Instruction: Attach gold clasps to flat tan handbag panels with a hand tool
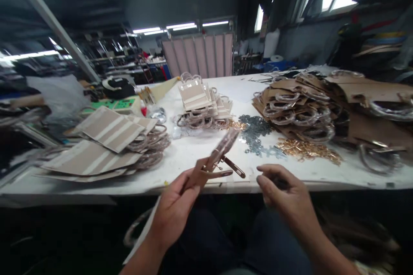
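Pinching the brown panel (195, 177) by its near end, the left hand (174, 212) has it at the near edge of the surface (189, 150), wrapped handle (223, 146) slanting far and right! Over to the right, the right hand (287, 189), fingers loosely curled, thumb apart, nothing visible in it. Looks light, this piece, fairly stiff; that shiny wrapping could slip, so the flat panel seems the surer hold.

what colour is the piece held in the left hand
The piece in the left hand looks brown, seen best in the head view.
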Tool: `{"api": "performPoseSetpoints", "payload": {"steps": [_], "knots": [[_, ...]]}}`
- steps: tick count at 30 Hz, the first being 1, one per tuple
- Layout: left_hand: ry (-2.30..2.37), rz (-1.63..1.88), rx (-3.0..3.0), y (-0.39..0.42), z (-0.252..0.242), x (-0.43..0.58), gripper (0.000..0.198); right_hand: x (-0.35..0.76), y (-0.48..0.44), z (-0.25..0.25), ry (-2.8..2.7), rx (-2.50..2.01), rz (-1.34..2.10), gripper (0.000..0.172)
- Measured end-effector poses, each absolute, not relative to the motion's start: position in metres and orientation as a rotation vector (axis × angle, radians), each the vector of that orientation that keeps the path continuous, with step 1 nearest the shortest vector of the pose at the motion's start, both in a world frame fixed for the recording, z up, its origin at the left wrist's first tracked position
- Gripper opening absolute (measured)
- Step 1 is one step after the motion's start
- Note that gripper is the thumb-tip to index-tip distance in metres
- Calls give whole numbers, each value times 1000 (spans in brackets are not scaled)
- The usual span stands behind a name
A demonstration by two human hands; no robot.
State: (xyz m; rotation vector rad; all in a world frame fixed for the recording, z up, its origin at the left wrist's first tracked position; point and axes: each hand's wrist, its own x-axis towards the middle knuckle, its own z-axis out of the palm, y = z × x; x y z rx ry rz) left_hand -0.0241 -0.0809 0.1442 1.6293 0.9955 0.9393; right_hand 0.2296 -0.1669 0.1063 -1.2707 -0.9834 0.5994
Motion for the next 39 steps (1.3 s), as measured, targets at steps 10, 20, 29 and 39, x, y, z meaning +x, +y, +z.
{"api": "performPoseSetpoints", "payload": {"steps": [10, 20, 29, 39], "knots": [[737, 1269, 950, -120, 207, -54, 65, 192, -122, 176, -1341, -1111, 271, 60], [677, 1176, 1034, -79, 176, -12, 45, 228, -119, 174, -1201, -1167, 361, 38], [594, 1088, 868, -50, 139, 21, 58, 255, -90, 122, -930, -1240, 635, 45], [653, 917, 565, -32, 100, 22, 53, 255, -59, 72, -722, -1208, 870, 36]]}}
